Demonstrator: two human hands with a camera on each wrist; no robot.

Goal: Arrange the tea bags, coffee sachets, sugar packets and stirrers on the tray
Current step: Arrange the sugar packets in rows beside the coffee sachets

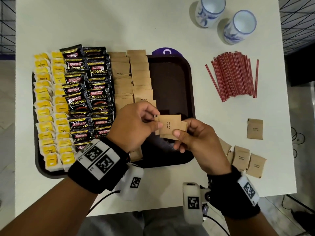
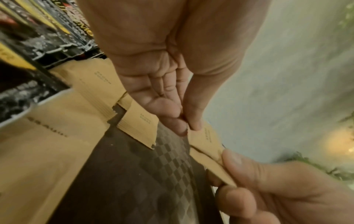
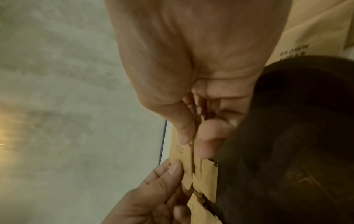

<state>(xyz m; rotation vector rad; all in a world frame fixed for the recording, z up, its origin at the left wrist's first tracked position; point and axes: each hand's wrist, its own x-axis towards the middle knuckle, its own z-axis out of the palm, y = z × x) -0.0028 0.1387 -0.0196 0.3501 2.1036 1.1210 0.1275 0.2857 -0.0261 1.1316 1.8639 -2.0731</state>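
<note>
Both hands hold a small stack of brown sugar packets (image 1: 169, 127) above the near part of the dark tray (image 1: 172, 82). My left hand (image 1: 136, 125) pinches the stack's left edge; my right hand (image 1: 192, 135) pinches its right lower corner. In the left wrist view thumb and fingers (image 2: 172, 115) clamp the packets (image 2: 205, 141); in the right wrist view the packets (image 3: 184, 153) sit between thumb and fingers. On the tray lie rows of yellow tea bags (image 1: 49, 106), black coffee sachets (image 1: 88, 92) and sugar packets (image 1: 133, 77). Red stirrers (image 1: 233, 74) lie on the table to the right.
Several loose sugar packets (image 1: 245, 159) lie on the white table at the right, one more apart (image 1: 255, 128). Two blue-and-white cups (image 1: 225, 19) stand at the back right. The tray's right strip is bare. The table's front edge is near my wrists.
</note>
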